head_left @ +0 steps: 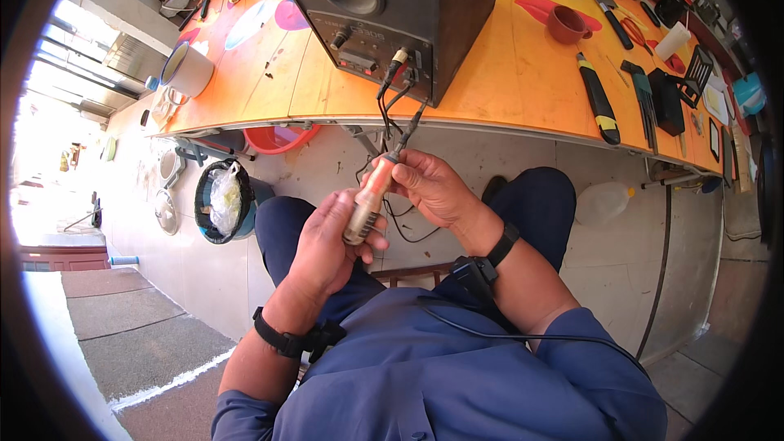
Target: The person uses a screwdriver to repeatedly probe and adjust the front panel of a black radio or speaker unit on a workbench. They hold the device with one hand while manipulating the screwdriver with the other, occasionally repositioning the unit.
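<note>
My left hand [327, 237] is closed round the lower part of a tan, handle-shaped tool [373, 196], which has dark markings near its bottom end. My right hand [433, 184] pinches its upper end between thumb and fingers. From that end a black cord [411, 126] runs up toward the table edge. The tool is tilted, and my fingers cover part of it, so I cannot make out its exact kind. Just above stands a dark speaker-like box [367, 12], with a round opening, knobs and a plug [398, 57] with cables on its front panel.
The box stands on an orange-topped table [506, 90]. To the right lie a yellow-and-black utility knife [599, 102], a brown cup [566, 24] and scissors [635, 31]. A white mug [186, 69] is at the left. Below are a bin [260, 196] and a red basin [282, 139].
</note>
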Motion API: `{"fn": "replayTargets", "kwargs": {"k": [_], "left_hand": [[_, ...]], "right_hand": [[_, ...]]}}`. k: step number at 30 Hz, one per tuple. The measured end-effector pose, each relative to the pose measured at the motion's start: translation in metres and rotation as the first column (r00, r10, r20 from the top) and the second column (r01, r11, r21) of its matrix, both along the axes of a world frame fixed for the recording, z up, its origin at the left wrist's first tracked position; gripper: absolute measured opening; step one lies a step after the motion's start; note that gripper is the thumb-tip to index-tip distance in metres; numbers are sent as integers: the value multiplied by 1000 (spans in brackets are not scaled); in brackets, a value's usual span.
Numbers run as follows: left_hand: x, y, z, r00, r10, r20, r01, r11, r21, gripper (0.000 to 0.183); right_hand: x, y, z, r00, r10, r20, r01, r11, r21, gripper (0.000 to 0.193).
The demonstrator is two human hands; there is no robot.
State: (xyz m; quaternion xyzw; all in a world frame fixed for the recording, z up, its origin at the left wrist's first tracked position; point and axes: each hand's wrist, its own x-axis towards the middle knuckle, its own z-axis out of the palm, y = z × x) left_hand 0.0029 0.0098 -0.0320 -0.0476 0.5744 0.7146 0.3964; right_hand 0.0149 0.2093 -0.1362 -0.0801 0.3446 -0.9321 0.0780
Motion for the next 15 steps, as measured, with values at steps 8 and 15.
{"fn": "replayTargets", "kwargs": {"k": [8, 15], "left_hand": [[7, 8, -5, 962, -9, -272, -30, 990, -139, 43], [-1, 1, 7, 995, -42, 86, 29, 990, 140, 38]], "right_hand": [[-1, 1, -1, 1000, -15, 0, 15, 999, 33, 36], [0, 1, 1, 1000, -24, 12, 24, 1000, 5, 38]]}}
